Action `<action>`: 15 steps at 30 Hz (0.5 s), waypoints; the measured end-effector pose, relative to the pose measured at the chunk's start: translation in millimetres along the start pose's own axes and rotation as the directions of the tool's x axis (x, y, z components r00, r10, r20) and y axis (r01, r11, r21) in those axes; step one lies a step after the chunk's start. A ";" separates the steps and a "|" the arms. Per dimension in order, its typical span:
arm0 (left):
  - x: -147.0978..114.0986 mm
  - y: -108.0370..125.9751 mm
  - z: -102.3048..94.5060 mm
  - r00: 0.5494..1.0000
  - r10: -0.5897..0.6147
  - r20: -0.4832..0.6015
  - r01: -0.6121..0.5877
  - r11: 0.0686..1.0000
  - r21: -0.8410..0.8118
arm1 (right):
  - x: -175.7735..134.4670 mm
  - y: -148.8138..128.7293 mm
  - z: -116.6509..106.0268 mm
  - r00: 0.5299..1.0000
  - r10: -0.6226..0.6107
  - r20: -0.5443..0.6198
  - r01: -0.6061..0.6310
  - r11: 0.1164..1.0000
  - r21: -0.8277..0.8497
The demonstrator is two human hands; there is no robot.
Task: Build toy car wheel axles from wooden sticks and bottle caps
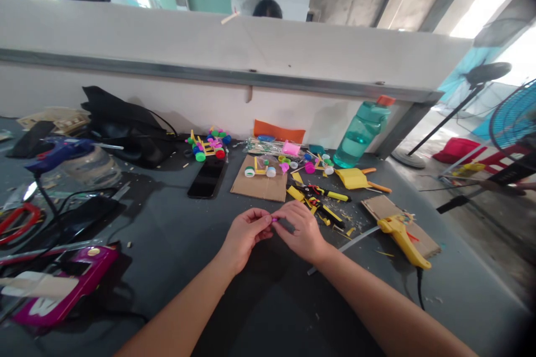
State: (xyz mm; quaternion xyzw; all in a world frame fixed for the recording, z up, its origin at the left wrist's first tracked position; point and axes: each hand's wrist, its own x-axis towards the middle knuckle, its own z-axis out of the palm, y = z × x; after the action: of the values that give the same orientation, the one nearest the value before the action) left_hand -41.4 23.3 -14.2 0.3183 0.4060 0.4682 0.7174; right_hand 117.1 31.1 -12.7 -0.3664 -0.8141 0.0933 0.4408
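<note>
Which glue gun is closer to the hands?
The yellow glue gun, over on the right, beyond the right hand. The other one is the blue glue gun, much farther from the left hand, at the table's left side.

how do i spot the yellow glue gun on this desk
On the dark desk, go right of the right hand to a cardboard piece. The glue gun lies partly over it, the only yellow tool nearby with a black cord.

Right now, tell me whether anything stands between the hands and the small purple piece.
Nothing visible does: the small purple piece shows right between the left hand and the right hand.
</note>
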 end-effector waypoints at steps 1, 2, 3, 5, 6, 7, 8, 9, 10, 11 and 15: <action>-0.2 -0.1 0.2 1.000 0.014 0.004 -0.014 1.000 0.012 | -0.2 -0.6 0.2 1.000 0.007 -0.005 -0.007 1.000 -0.004; -0.5 0.0 0.3 1.000 0.023 0.008 -0.023 1.000 0.018 | -0.3 -1.3 0.2 1.000 0.011 -0.005 -0.011 1.000 -0.004; -0.7 0.1 0.5 1.000 0.026 0.011 -0.026 0.999 0.020 | -0.4 -2.0 0.2 1.000 0.014 -0.001 -0.014 1.000 -0.001; -1.0 0.5 0.5 1.000 0.020 0.007 -0.021 1.000 0.006 | -0.1 -2.9 -0.3 1.000 0.013 0.008 -0.013 1.000 0.004; -0.9 0.7 0.4 1.000 0.014 0.002 -0.014 1.000 -0.005 | 0.1 -2.8 -0.8 1.000 0.005 0.016 -0.005 1.000 0.005; -0.7 0.7 0.1 1.000 0.007 -0.003 -0.007 1.000 -0.015 | 0.3 -2.4 -1.3 1.000 -0.010 0.027 0.010 1.000 0.002; -0.4 0.7 -0.2 1.000 0.003 -0.006 -0.003 1.000 -0.023 | 0.5 -1.6 -1.9 0.999 -0.030 0.038 0.030 1.000 -0.005; -0.1 0.6 -0.7 1.000 -0.001 -0.005 0.001 1.000 -0.027 | 0.5 -0.7 -2.5 0.997 -0.053 0.051 0.054 0.998 -0.020; 0.4 0.4 -1.2 1.000 -0.004 -0.003 0.004 1.000 -0.028 | 0.4 0.5 -3.0 0.995 -0.076 0.066 0.079 0.996 -0.043; 0.8 0.3 -1.6 1.000 -0.005 0.001 0.005 1.000 -0.024 | 0.1 1.7 -3.4 0.992 -0.093 0.079 0.100 0.992 -0.077; 1.5 1.4 -2.1 1.000 0.013 -0.015 -0.012 0.998 0.057 | -2.2 5.1 -5.0 0.982 -0.139 0.127 0.166 0.958 -0.235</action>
State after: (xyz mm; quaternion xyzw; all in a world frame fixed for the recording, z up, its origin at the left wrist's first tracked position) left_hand -43.5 25.4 -14.4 0.3377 0.4227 0.4632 0.7019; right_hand 124.4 32.4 -13.6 -0.3484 -0.8680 -0.0218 0.3530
